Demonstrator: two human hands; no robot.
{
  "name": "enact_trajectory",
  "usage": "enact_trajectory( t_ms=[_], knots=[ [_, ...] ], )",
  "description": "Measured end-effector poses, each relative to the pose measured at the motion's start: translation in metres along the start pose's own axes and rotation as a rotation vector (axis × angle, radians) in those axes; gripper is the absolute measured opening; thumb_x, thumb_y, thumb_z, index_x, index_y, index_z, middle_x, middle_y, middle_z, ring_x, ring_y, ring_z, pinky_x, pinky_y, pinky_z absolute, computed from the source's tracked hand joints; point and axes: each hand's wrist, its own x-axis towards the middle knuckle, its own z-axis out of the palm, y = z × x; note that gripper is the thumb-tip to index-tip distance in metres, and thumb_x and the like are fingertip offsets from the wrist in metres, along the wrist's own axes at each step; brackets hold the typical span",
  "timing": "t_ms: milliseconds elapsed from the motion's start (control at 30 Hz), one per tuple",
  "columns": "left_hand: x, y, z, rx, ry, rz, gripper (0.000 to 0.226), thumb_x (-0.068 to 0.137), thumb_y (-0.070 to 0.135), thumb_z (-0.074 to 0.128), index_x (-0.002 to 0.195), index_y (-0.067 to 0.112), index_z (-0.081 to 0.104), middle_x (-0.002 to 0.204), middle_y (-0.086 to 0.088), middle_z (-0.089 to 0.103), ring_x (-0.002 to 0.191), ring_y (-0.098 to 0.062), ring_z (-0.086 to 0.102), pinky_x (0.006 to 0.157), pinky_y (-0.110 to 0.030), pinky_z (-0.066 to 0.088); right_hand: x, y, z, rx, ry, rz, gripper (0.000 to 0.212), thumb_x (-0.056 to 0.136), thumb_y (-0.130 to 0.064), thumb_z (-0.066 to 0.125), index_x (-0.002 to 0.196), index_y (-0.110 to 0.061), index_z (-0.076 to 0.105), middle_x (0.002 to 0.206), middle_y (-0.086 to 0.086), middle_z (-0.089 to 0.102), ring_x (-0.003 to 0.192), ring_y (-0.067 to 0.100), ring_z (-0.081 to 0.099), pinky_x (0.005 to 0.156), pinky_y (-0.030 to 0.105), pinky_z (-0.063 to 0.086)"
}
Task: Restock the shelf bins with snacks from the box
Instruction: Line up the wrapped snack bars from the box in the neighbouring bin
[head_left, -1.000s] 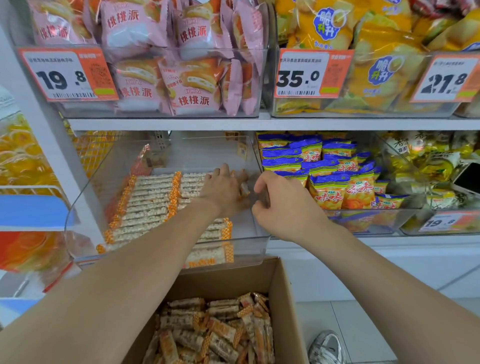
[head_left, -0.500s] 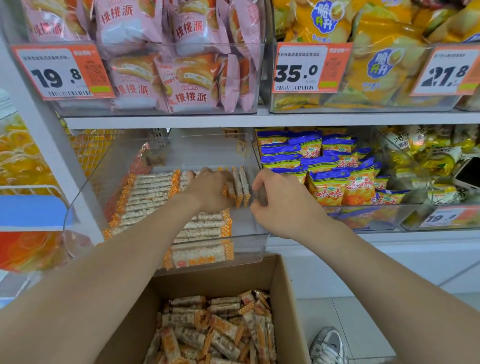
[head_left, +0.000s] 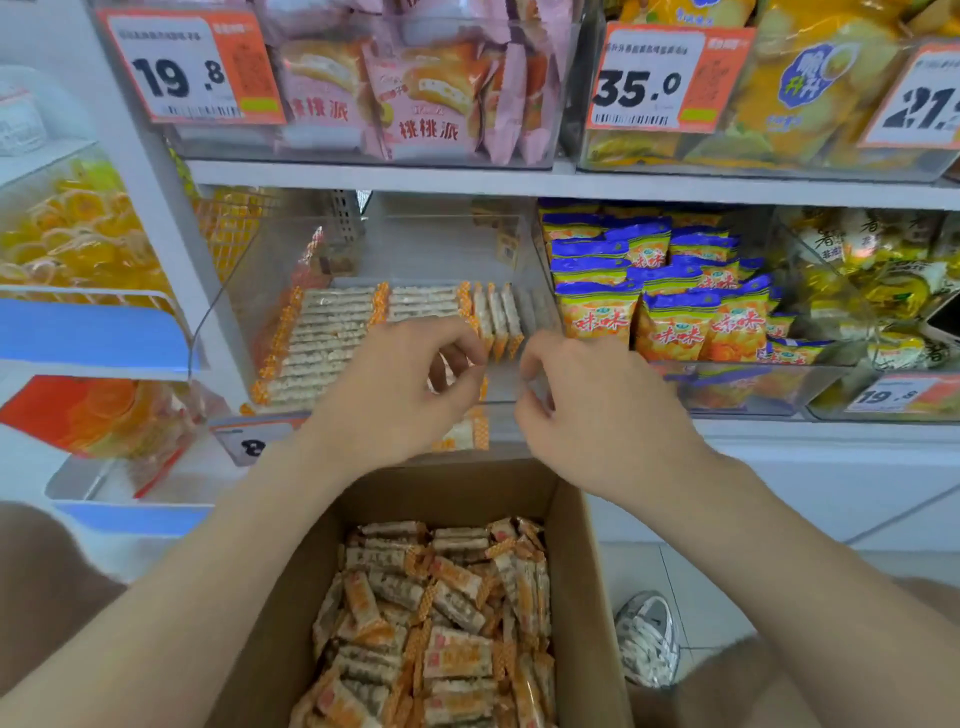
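A clear shelf bin (head_left: 218, 312) holds orange-and-white snack bars (head_left: 327, 332) laid flat in rows, with a few more bars (head_left: 498, 317) standing on edge at the bin's right end. Below it, an open cardboard box (head_left: 587, 571) is full of loose bars (head_left: 441, 623) of the same kind. My left hand (head_left: 405, 384) hovers over the bin's front edge with its fingers loosely curled and nothing in them. A short gap to its right, my right hand (head_left: 587, 405) is also loosely curled and holds nothing. Both hands are just in front of the standing bars.
A neighbouring bin of blue-and-orange bags (head_left: 675, 291) stands to the right. Pink pie packets (head_left: 426, 93) and yellow bags (head_left: 810, 78) fill the shelf above, behind price tags. A white shoe (head_left: 647, 639) is on the tiled floor right of the box.
Both hands have let go of the bars they set upright at the bin's right end and have drawn back toward the front edge. The view has tilted down.
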Motion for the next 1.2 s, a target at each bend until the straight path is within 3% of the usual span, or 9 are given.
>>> enact_trajectory(
  t_ms=[133,333,567,733,833,933,1033,1133,1200],
  knots=[
    [-0.074,0.004,0.008,0.009,0.009,0.022,0.002,0.090,0.030,0.063,0.090,0.029,0.065,0.069,0.013,0.059,0.062,-0.009,0.058,0.057,-0.032,0.049,-0.038,-0.021,0.022,0.230,-0.257,-0.089,0.005,0.093,-0.035,0.060,0.092,-0.030,0.060,0.066,-0.005,0.059,0.068,0.011,0.055,0.065,0.040,0.053],
    [-0.152,-0.060,0.081,0.199,-0.803,-0.293,0.020,0.097,0.037,0.064,0.114,0.029,0.070,0.102,0.009,0.070,0.091,-0.014,0.066,0.082,-0.039,0.060,-0.076,-0.031,0.106,0.014,-0.797,-0.228,0.018,0.099,-0.033,0.054,0.112,-0.024,0.063,0.090,-0.001,0.062,0.083,0.021,0.062,0.075,0.046,0.057],
    [-0.200,-0.115,0.141,0.187,-1.108,-0.528,0.026,0.103,0.022,0.061,0.129,0.025,0.060,0.126,-0.003,0.061,0.109,-0.026,0.063,0.093,-0.043,0.058,-0.098,-0.014,0.210,-0.042,-1.030,-0.096,0.026,0.105,-0.027,0.051,0.120,-0.010,0.065,0.107,0.008,0.067,0.094,0.026,0.065,0.083,0.045,0.061],
    [-0.214,-0.144,0.169,0.145,-1.011,-0.551,0.045,0.100,0.013,0.064,0.143,0.025,0.056,0.145,-0.004,0.055,0.127,-0.026,0.058,0.101,-0.042,0.055,-0.108,-0.004,0.271,0.095,-1.085,0.182,0.031,0.107,-0.011,0.047,0.135,-0.009,0.059,0.129,0.014,0.059,0.110,0.035,0.063,0.094,0.047,0.058],
    [-0.220,-0.148,0.185,0.138,-0.918,-0.582,0.053,0.096,0.003,0.062,0.140,0.030,0.057,0.143,-0.004,0.054,0.120,-0.026,0.059,0.096,-0.042,0.057,-0.118,-0.001,0.301,0.135,-1.086,0.274,0.050,0.105,-0.005,0.048,0.154,-0.012,0.043,0.146,0.019,0.053,0.124,0.038,0.058,0.102,0.050,0.053],
    [-0.225,-0.151,0.192,0.314,-0.746,-0.554,0.056,0.093,0.002,0.063,0.142,0.030,0.054,0.154,-0.003,0.040,0.144,-0.033,0.033,0.117,-0.049,0.036,-0.130,-0.003,0.325,0.123,-1.144,0.261,0.067,0.102,0.002,0.047,0.163,-0.015,0.024,0.130,0.021,0.062,0.124,0.042,0.058,0.096,0.052,0.056],
    [-0.227,-0.164,0.190,0.374,-0.728,-0.699,0.074,0.093,0.000,0.062,0.158,0.024,0.034,0.167,-0.008,0.017,0.156,-0.039,0.012,0.125,-0.054,0.025,-0.135,-0.010,0.338,-0.042,-1.090,0.105,0.056,0.101,-0.002,0.052,0.155,-0.008,0.037,0.120,0.018,0.064,0.120,0.042,0.058,0.108,0.055,0.048],
    [-0.231,-0.174,0.188,0.319,-0.833,-0.757,0.078,0.094,-0.011,0.054,0.162,0.017,0.029,0.164,-0.013,0.024,0.144,-0.041,0.040,0.112,-0.048,0.046,-0.130,-0.012,0.340,-0.040,-1.086,0.092,0.029,0.100,-0.021,0.064,0.128,-0.011,0.059,0.121,0.012,0.064,0.106,0.033,0.061,0.094,0.046,0.052],
    [-0.232,-0.174,0.187,0.330,-0.875,-0.728,0.073,0.094,-0.016,0.051,0.158,0.017,0.039,0.164,-0.014,0.022,0.140,-0.040,0.045,0.108,-0.045,0.049,-0.127,-0.011,0.338,0.037,-1.066,0.183,0.036,0.094,-0.029,0.070,0.125,-0.013,0.062,0.115,0.009,0.065,0.097,0.028,0.065,0.081,0.041,0.059]
  ],
)
